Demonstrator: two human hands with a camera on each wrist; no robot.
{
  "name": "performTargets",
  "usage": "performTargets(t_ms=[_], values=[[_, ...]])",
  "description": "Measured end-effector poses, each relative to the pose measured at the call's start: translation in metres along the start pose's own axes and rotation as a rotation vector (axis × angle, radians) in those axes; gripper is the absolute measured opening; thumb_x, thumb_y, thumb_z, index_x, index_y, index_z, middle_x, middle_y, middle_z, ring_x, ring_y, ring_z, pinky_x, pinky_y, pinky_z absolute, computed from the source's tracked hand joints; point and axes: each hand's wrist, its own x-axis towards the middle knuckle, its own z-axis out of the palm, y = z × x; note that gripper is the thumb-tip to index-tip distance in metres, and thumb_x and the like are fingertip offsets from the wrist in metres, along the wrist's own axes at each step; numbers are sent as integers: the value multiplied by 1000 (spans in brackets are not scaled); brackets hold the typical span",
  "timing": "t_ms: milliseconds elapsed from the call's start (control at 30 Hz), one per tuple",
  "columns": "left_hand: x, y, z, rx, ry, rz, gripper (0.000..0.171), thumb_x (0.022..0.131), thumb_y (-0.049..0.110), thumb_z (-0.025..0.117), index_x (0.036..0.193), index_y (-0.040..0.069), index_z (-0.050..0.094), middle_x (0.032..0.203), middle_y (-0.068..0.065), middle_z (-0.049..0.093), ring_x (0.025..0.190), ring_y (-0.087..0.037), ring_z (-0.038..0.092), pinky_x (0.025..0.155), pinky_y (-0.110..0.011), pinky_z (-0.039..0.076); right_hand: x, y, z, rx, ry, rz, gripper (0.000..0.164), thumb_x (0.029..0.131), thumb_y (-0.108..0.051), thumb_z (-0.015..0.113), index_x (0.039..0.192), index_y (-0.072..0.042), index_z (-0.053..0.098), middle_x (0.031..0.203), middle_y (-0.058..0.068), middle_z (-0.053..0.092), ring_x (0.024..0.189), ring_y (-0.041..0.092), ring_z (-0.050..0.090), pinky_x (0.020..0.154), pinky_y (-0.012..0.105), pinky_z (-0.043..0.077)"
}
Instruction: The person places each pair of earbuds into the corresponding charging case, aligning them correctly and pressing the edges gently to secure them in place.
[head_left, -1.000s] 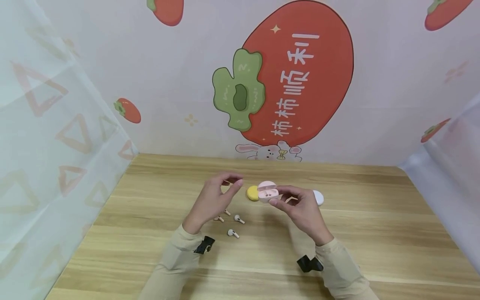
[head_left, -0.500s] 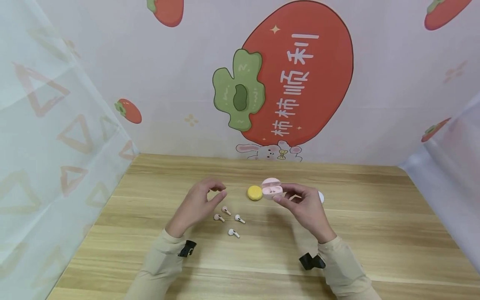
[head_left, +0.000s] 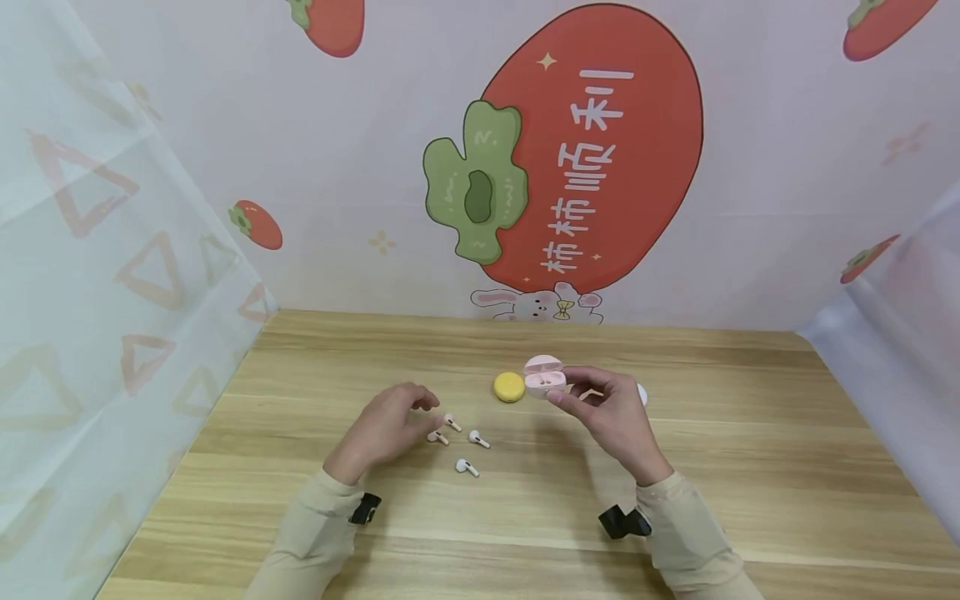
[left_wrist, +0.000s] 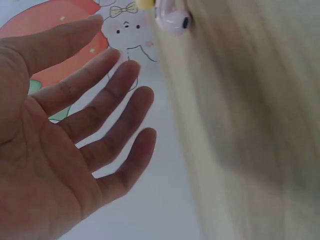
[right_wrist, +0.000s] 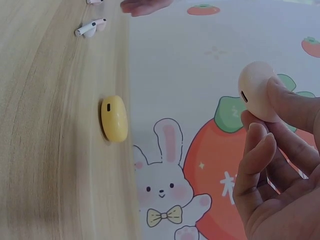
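Note:
My right hand [head_left: 611, 417] pinches a pink earbud case [head_left: 543, 377] between thumb and fingers, above the table. Its lid stands raised, showing the empty earbud slots inside. In the right wrist view the rounded shell of the case [right_wrist: 256, 90] shows, with a dark port slot. My left hand [head_left: 386, 429] hovers with loosely bent fingers just left of two pink earbuds [head_left: 452, 422], thumb tip close to them. One pink earbud [left_wrist: 172, 21] appears beyond the spread fingers in the left wrist view. Two white earbuds [head_left: 479, 439] lie to the right and nearer the front.
A round yellow case [head_left: 509, 387] sits on the wooden table [head_left: 750, 467], left of the pink case. Partly hidden behind the right hand is a white case [head_left: 642, 395]. A printed backdrop [head_left: 360, 142] rises at the table's back edge, with cloth at both sides.
The left hand has moved left and down, from near the yellow case to beside the pink earbuds. The right hand has shifted slightly right with the pink case, uncovering more of the yellow one.

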Motion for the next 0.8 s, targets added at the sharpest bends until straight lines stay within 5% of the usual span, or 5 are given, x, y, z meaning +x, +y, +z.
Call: performTargets(t_ms=[400, 800], values=[[-3, -1, 13, 179, -26, -53, 26, 81, 24, 86, 99, 9, 75, 96, -4, 71, 90, -21, 65, 83, -46, 51, 0, 0, -1, 5, -5, 0, 29, 85, -15, 84, 112, -8, 77, 92, 5, 68, 82, 20, 59, 62, 23, 52], [-2, 2, 17, 241, -24, -50, 17, 81, 23, 86, 91, 15, 76, 82, 3, 67, 81, -17, 60, 80, -47, 46, -1, -1, 1, 15, -17, -5, 30, 84, -14, 85, 112, -6, 77, 91, 6, 69, 80, 20, 60, 64, 23, 53]])
